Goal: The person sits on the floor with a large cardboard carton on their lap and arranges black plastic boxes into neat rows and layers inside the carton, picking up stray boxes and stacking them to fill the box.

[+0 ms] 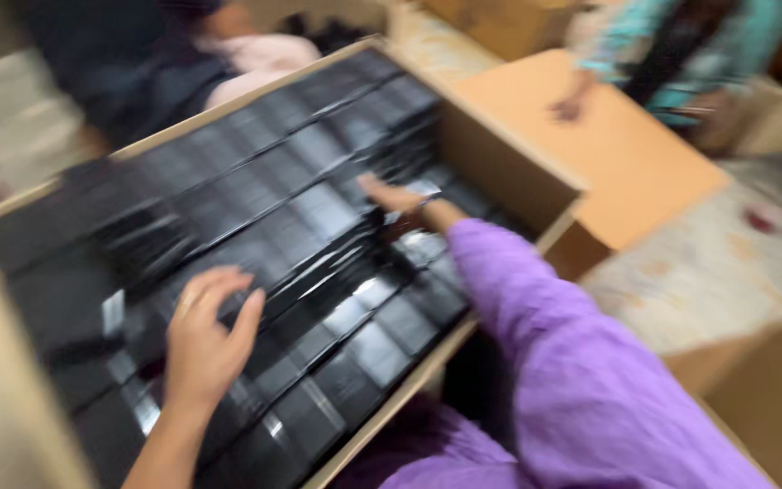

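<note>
Black glossy packets (319, 226) lie packed in long rows inside a large cardboard box (509, 163), which fills the left and middle of the view and runs from the near left toward the far right; the picture is blurred by motion, so the packets' finer detail cannot be told. The left hand (205, 340) rests flat on the packets in the near part of the box, fingers spread fairly wide and pressing on the top layer, gripping nothing that can be made out. The right hand (395, 195), coming out of a loose purple sleeve (545, 335), reaches farther in toward the box's right wall, its fingers stretched out and touching the packets there; whether it pinches one of them cannot be told through the blur. Something thin sits at that wrist. Just right of the box, touching its corner, lies a flat sheet of brown cardboard (617, 154) on a pale patterned floor (726, 272). At the far right another person's hand (570, 107), in a teal and white sleeve (626, 36), rests on that sheet. More brown cardboard (762, 398) stands at the near right
</note>
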Tool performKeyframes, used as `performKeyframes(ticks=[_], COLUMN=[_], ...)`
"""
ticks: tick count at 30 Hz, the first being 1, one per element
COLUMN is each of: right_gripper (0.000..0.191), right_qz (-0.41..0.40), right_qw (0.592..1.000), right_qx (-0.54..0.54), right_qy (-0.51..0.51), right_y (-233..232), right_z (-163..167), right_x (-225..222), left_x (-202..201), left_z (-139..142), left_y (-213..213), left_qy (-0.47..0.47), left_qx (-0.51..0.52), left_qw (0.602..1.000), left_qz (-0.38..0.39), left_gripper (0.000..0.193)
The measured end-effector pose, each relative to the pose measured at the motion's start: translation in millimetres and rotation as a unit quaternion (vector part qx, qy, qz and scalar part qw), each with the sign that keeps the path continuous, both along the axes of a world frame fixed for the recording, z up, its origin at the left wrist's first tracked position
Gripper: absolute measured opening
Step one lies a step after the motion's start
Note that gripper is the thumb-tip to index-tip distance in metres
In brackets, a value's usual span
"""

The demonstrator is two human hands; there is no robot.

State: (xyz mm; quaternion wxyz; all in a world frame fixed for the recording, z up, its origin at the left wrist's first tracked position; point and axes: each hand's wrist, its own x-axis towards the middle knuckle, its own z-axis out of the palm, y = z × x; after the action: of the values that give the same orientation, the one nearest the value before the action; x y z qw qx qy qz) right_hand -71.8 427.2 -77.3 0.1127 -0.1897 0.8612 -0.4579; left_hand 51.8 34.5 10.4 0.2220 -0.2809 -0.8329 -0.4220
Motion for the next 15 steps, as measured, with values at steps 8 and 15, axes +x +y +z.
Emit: performKeyframes(ticks=[8, 15], right_gripper=[0.063, 0.059], right_qz=[-0.399, -0.218], right_qw=[0.875, 0.941], right_qx=[0.201, 0.053], right_qy=[0.186, 0.252], right_y=[17.3, -126.8], right_z=[50.6, 95.2], right_x=[15.3, 24.8], left_x=[-60.7, -104.5], left_z=[1.5, -14.2], left_y=[-137.8, -94.5], left_qy=[0.073, -0.252], left_qx=[0.151, -0.189], left_qw=[0.925, 0.851], left_qz=[0.34, 0.42], left_gripper=[0.03, 0.117])
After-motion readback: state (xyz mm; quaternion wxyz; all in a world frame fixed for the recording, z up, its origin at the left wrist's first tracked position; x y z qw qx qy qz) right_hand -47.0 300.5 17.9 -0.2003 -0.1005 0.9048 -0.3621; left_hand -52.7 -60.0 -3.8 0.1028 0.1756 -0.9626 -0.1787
